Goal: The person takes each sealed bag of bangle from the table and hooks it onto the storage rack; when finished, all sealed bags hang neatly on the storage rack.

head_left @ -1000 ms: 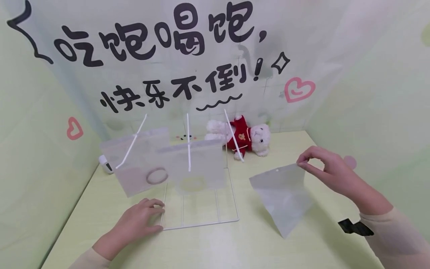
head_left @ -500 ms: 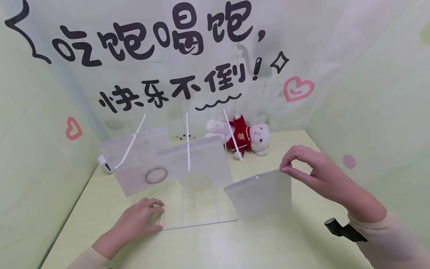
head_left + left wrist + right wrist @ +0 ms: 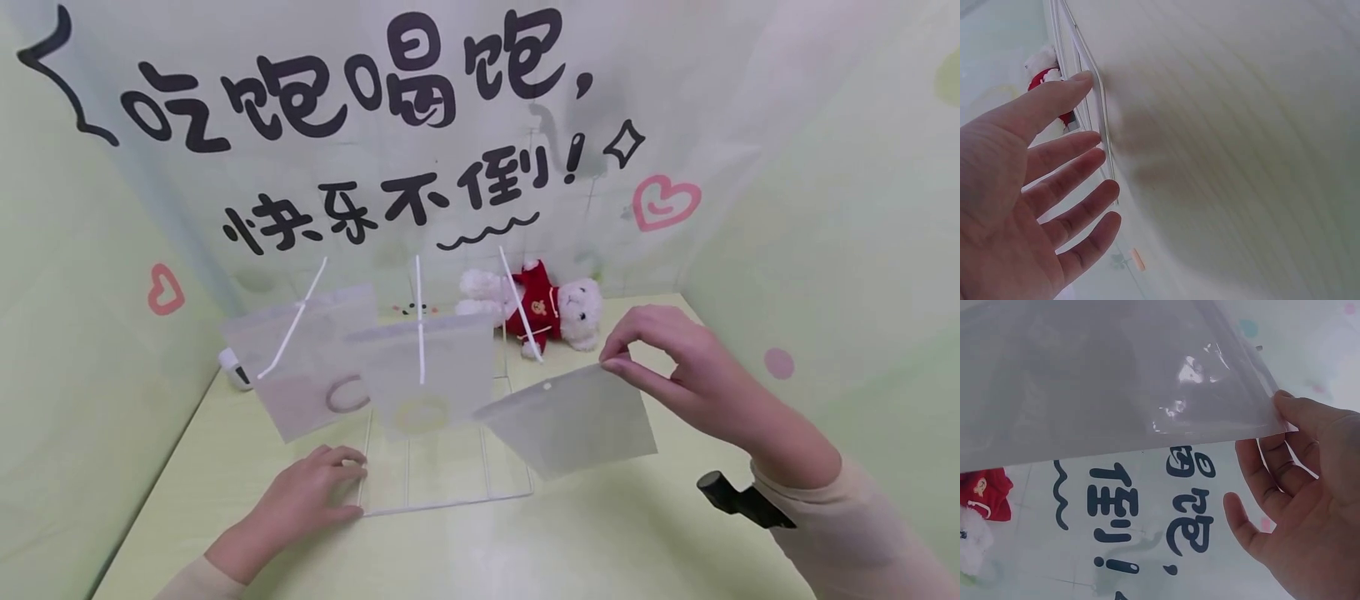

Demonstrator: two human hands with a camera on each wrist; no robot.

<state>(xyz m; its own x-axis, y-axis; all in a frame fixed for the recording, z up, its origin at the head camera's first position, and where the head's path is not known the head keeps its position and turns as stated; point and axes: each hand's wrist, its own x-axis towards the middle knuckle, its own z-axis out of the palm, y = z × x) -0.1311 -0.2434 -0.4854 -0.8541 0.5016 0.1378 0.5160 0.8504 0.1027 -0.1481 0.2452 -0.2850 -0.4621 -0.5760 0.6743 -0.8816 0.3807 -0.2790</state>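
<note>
My right hand (image 3: 690,385) pinches the top corner of a translucent plastic bag (image 3: 573,429) with a small hang hole (image 3: 547,386) in its top strip. The bag hangs tilted in front of and below the right prong (image 3: 520,302) of a white wire rack (image 3: 450,502). One similar bag (image 3: 296,354) hangs on the left prong, a purplish ring showing at it. Another bag (image 3: 435,367) hangs on the middle prong, with a yellow ring showing. My left hand (image 3: 303,496) touches the left side of the rack's base, its fingers (image 3: 1088,206) spread and loosely extended.
Behind the rack, a white plush bear (image 3: 581,304) in a red top lies on its side. A small white bottle (image 3: 234,369) stands at the table's left back. A printed cloth (image 3: 360,167) with black lettering hangs behind the table.
My right hand has moved left with the bag, bringing it near the right prong. The bag has swung wider into view. My left hand stays at the rack's base.
</note>
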